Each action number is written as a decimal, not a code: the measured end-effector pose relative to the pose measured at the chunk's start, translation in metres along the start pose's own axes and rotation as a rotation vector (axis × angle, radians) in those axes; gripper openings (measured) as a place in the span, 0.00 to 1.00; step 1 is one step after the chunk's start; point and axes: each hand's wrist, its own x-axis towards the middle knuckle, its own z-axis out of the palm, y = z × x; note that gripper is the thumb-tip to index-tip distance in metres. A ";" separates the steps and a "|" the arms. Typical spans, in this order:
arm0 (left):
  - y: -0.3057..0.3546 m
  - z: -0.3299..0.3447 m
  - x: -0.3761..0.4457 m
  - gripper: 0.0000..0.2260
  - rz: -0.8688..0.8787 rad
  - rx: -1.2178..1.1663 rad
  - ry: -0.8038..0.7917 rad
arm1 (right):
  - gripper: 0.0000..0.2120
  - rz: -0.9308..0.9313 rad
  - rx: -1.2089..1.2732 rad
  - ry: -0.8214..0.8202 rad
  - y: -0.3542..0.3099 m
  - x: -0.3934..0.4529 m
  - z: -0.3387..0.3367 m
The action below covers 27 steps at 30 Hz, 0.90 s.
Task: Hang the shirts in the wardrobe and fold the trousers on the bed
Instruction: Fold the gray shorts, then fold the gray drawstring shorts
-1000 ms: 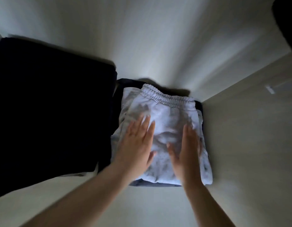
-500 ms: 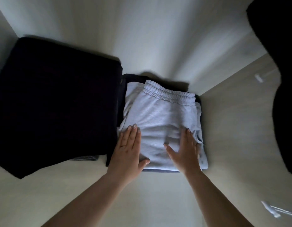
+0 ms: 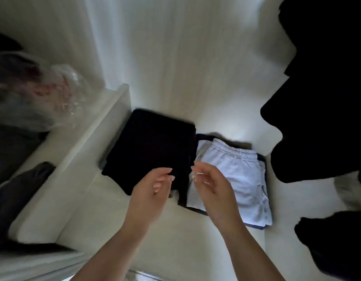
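Observation:
Folded light blue trousers [image 3: 236,175] with an elastic waistband lie on a pale wardrobe shelf [image 3: 175,230], on top of a dark folded garment whose edge shows beneath them. A folded black garment [image 3: 151,147] lies right beside them on the left. My left hand [image 3: 151,191] hovers in front of the black garment with fingers loosely curled, holding nothing. My right hand [image 3: 212,189] hovers over the near left part of the blue trousers, fingers relaxed, holding nothing.
A white partition [image 3: 74,159] stands to the left, with dark folded clothes [image 3: 17,191] and a clear plastic bag [image 3: 33,90] beyond it. Black hanging clothes [image 3: 321,98] fill the right side. The white back wall [image 3: 185,57] rises behind the stacks.
Both hands have lifted off the blue trousers and drawn back toward me. The view has pulled away and swung left, showing the partition and the plastic bag.

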 end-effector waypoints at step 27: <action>0.049 -0.184 -0.529 0.06 -0.046 -0.300 1.510 | 0.12 -0.665 0.146 -1.439 -0.192 -0.377 0.209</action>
